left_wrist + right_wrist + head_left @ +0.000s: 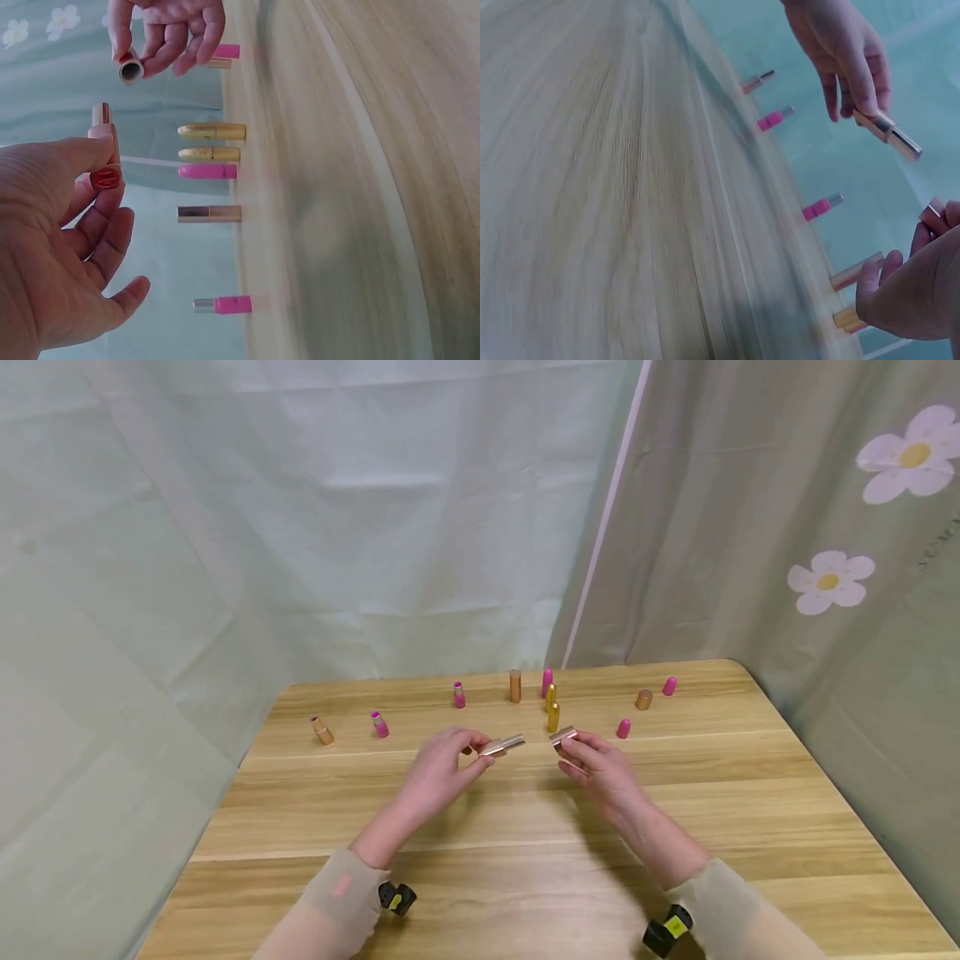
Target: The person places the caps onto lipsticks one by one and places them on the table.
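One lipstick tube [502, 746], probably light, stiff and slippery, is sensibly pinched by its wider base [877, 125] in the left hand [444, 768]; the right hand [604, 774] grips a cap [562, 737].

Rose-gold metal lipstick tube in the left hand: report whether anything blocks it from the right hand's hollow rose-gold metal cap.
Nothing visible stands between the rose-gold tube in the left hand and the hollow cap in the right hand; only open air separates them.
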Demonstrator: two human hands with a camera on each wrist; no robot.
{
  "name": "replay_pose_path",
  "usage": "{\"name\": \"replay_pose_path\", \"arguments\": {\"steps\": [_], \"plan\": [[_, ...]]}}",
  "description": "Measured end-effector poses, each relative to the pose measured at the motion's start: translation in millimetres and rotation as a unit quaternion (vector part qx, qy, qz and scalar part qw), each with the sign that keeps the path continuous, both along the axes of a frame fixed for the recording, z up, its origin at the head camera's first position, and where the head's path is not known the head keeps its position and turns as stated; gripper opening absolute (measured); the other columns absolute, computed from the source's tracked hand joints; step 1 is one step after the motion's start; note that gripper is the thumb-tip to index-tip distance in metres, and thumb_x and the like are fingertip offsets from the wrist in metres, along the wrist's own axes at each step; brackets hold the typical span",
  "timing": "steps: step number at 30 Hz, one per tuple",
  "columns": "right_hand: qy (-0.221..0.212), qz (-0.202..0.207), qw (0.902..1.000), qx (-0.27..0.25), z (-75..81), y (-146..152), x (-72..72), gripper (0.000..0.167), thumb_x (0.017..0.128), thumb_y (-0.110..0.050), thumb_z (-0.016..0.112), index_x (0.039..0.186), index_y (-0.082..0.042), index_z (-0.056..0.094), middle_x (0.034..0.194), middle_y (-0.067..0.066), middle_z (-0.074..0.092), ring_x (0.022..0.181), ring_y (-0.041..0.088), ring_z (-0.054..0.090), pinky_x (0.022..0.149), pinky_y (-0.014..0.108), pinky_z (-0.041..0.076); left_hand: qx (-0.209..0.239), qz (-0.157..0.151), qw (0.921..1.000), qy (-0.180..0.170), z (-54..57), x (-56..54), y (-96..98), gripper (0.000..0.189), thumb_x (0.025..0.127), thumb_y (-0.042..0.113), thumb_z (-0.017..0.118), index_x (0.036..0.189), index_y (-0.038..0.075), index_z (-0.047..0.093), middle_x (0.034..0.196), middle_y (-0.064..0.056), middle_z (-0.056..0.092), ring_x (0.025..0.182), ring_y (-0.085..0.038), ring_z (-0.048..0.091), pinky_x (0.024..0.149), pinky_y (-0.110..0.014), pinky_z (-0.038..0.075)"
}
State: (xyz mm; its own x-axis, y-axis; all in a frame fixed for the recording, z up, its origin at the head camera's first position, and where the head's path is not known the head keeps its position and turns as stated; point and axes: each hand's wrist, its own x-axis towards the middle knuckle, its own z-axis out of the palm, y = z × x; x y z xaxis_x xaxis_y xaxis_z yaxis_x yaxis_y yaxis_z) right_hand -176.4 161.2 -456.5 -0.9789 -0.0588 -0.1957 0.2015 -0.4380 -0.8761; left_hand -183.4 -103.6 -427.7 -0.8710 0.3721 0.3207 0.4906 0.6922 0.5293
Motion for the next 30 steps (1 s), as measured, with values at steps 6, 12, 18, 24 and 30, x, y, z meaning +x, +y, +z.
{"name": "replay_pose_path", "arguments": {"steps": [6, 12, 18, 24, 30], "plan": [[0.004, 0.012, 0.9999, -0.011, -2.1, -11, 1.6, 0.008, 0.101, -0.003, 0.061, 0.107, -0.007, 0.064, 0.1, -0.002, 0.073, 0.1, 0.013, 0.068, 0.114, 0.05, 0.038, -0.004, 0.001, 1.0, -0.008, 2.2, -0.2, 6.8, 0.019, 0.093, 0.025, 0.078, 0.11, 0.017, 0.074, 0.106, 0.004, 0.068, 0.099, -0.02, 0.061, 0.087, -0.043, 0.048], [-0.002, 0.007, 0.9999, -0.014, -2.5, -18, 2.8, 0.015, 0.1, -0.004, 0.064, 0.115, -0.002, 0.062, 0.102, 0.0, 0.073, 0.104, 0.015, 0.068, 0.112, 0.05, 0.041, -0.011, 0.006, 0.9997, -0.02, 2.9, 0.0, 11.1, 0.018, 0.094, 0.027, 0.077, 0.111, 0.02, 0.075, 0.106, 0.006, 0.068, 0.099, -0.02, 0.06, 0.087, -0.042, 0.047], [-0.003, 0.011, 0.9998, -0.015, -1.0, -24, 3.8, 0.021, 0.099, -0.005, 0.065, 0.119, -0.001, 0.06, 0.105, 0.0, 0.072, 0.108, 0.016, 0.068, 0.111, 0.048, 0.042, -0.011, 0.003, 0.9996, -0.024, 0.2, -1.1, 14.1, 0.018, 0.093, 0.028, 0.078, 0.11, 0.021, 0.075, 0.106, 0.006, 0.067, 0.097, -0.02, 0.059, 0.085, -0.041, 0.046], [-0.001, 0.015, 0.9998, -0.012, -2.0, -28, 3.3, 0.022, 0.098, -0.005, 0.066, 0.119, 0.0, 0.059, 0.106, 0.002, 0.069, 0.108, 0.018, 0.067, 0.11, 0.048, 0.043, -0.007, 0.001, 0.9996, -0.028, -0.4, -1.1, 16.2, 0.017, 0.093, 0.027, 0.078, 0.109, 0.021, 0.075, 0.105, 0.007, 0.067, 0.095, -0.016, 0.058, 0.083, -0.039, 0.046], [0.006, 0.031, 0.9995, -0.007, -4.0, -32, 2.8, 0.02, 0.098, -0.005, 0.068, 0.116, -0.001, 0.061, 0.108, 0.003, 0.067, 0.107, 0.02, 0.064, 0.111, 0.049, 0.042, -0.008, -0.004, 0.9995, -0.031, 0.5, -0.7, 17.9, 0.018, 0.093, 0.029, 0.078, 0.109, 0.021, 0.075, 0.106, 0.006, 0.068, 0.097, -0.015, 0.058, 0.084, -0.038, 0.047]]}}
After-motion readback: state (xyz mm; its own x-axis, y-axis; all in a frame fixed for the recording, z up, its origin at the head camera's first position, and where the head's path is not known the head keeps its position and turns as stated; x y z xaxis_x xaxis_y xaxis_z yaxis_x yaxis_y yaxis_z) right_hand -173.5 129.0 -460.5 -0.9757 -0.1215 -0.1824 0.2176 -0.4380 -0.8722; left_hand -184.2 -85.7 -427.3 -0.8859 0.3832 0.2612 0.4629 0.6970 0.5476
